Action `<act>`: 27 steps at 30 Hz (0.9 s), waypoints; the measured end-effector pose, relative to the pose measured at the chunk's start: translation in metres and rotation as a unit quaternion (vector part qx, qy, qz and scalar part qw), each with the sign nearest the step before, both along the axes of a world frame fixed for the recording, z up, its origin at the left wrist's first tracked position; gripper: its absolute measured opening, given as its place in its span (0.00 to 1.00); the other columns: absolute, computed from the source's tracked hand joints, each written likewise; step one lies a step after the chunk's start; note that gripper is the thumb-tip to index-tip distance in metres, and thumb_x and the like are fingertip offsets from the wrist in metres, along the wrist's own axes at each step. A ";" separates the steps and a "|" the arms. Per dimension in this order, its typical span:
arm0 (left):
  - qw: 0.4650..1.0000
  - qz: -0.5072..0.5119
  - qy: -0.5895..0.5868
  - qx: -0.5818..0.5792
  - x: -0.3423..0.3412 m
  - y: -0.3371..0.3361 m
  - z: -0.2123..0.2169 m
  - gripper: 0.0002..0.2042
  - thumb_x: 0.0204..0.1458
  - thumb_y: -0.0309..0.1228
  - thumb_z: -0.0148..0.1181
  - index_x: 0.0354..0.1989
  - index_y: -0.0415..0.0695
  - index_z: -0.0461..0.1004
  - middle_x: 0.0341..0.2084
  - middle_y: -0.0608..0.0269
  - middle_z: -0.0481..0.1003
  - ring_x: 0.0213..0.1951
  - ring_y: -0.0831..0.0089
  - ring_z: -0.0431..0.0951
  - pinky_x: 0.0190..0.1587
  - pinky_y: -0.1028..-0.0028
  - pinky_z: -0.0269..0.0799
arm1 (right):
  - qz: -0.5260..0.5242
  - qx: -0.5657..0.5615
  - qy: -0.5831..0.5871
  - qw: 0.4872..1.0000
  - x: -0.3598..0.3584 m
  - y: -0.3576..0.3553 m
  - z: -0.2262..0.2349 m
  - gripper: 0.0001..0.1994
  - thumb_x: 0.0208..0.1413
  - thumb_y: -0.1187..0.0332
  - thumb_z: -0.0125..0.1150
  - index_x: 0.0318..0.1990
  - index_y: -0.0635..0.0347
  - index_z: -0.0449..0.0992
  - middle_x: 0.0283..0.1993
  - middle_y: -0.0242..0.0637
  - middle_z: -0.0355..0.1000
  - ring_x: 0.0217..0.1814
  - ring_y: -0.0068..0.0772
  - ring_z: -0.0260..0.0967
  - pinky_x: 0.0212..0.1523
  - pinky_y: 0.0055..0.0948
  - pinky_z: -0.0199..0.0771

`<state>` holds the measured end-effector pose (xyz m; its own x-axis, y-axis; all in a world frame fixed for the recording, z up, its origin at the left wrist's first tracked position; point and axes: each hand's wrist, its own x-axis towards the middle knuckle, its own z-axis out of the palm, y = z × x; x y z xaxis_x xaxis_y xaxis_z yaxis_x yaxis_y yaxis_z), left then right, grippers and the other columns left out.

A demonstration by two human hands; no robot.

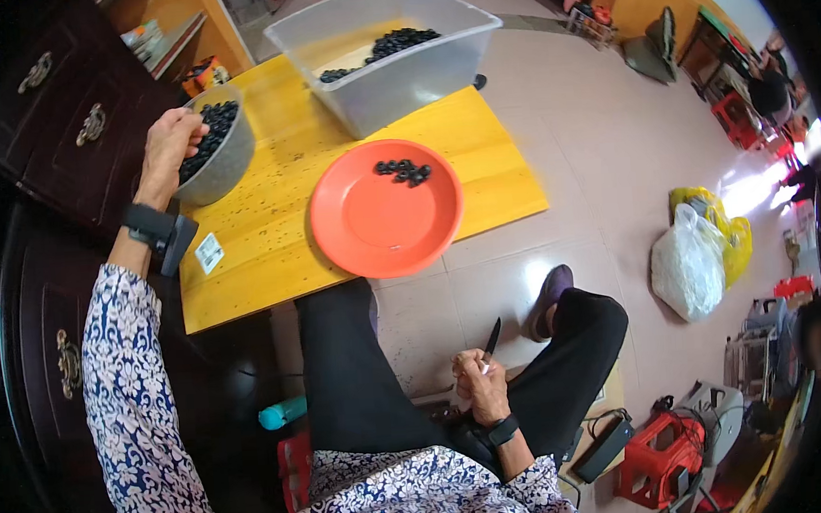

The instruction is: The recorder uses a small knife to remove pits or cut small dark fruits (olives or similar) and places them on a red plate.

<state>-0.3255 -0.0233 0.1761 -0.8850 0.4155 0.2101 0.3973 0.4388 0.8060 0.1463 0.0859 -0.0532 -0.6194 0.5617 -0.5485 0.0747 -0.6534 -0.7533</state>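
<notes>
My left hand point(176, 141) reaches over the near-left side of a grey translucent bucket point(240, 154), its fingers curled at the dark heap. Whatever those fingers hold is hidden. Small black round fruits or nuts point(222, 127) fill the bucket; their exact kind does not show. In my right hand point(480, 384), low over my lap, is a small knife point(494, 336), its dark blade pointing up and away from me. An orange-red plastic basin point(384, 211) sits at the table's near edge, with several black pieces point(405, 171) grouped at its far side.
The yellow wooden table point(270, 265) bears a large clear plastic tub point(409, 83) with more dark pieces and a small white packet point(209, 254). Dark drawers point(74, 127) stand close on the left. Plastic bags point(688, 263) and a red stool point(662, 457) are on the right.
</notes>
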 end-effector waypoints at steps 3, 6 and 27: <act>0.995 -0.098 -0.031 0.013 0.046 0.035 -0.032 0.12 0.52 0.33 0.53 0.42 0.41 0.74 0.26 0.69 0.75 0.30 0.82 0.73 0.33 0.80 0.68 | -0.007 -0.005 -0.028 1.000 0.001 0.003 -0.002 0.09 0.59 0.64 0.56 0.34 0.60 0.73 0.25 0.26 0.64 0.16 0.11 0.50 0.16 0.15 0.49; 0.960 -0.267 0.044 -0.066 0.114 0.070 -0.057 0.11 0.51 0.30 0.53 0.39 0.37 0.74 0.26 0.68 0.74 0.27 0.82 0.71 0.33 0.80 0.68 | 0.006 0.007 -0.013 1.000 0.002 0.004 0.001 0.09 0.59 0.64 0.55 0.33 0.60 0.73 0.24 0.25 0.64 0.17 0.11 0.50 0.17 0.15 0.50; 0.866 -0.423 0.131 -0.234 0.167 0.128 -0.086 0.13 0.45 0.24 0.48 0.41 0.36 0.69 0.28 0.46 0.70 0.37 0.52 0.71 0.41 0.61 0.66 | -0.016 0.006 0.016 1.000 0.004 0.005 0.011 0.09 0.59 0.63 0.57 0.32 0.58 0.72 0.23 0.21 0.64 0.19 0.11 0.54 0.18 0.15 0.54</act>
<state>-0.1583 0.1051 0.0904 -0.1708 0.9853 -0.0088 0.8778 0.1562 0.4529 0.1503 0.0906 -0.0423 -0.6179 0.5880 -0.5220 0.0286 -0.6466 -0.7623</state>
